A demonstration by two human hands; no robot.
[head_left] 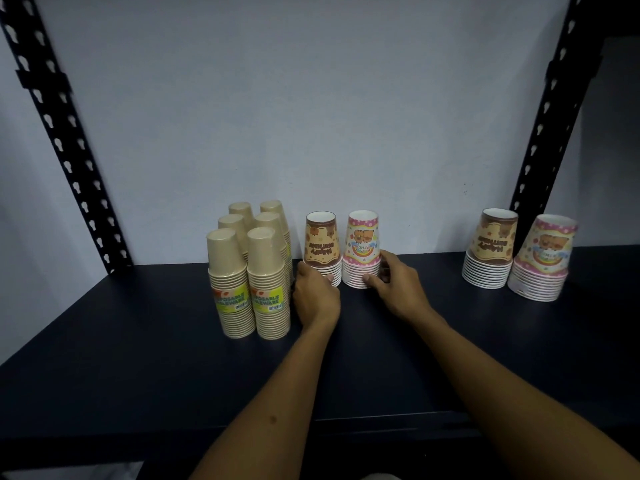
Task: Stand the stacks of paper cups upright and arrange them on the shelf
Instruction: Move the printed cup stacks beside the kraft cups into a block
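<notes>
Here, a dark, flat shelf board (138,341) runs between two black perforated metal uprights (69,147) against a pale wall (311,98). At the left stand six tall stacks of plain beige paper cups (251,268), mouths down, packed in two columns of three; the two front stacks carry yellow-green labels. Just right of them, the left hand (317,294) curls its fingers round the white rims at the base of a short upright stack of brown-and-yellow birthday paper cups (320,247). Touching that stack on its right is a short upright stack of pink birthday paper cups (362,249), whose lower rims the right hand (394,284) grips between thumb and curled fingers. Well apart, at the right end, stand a second brown-and-yellow stack (490,249) and, just beside it, a second pink stack (543,259), both inverted and leaning slightly.
</notes>
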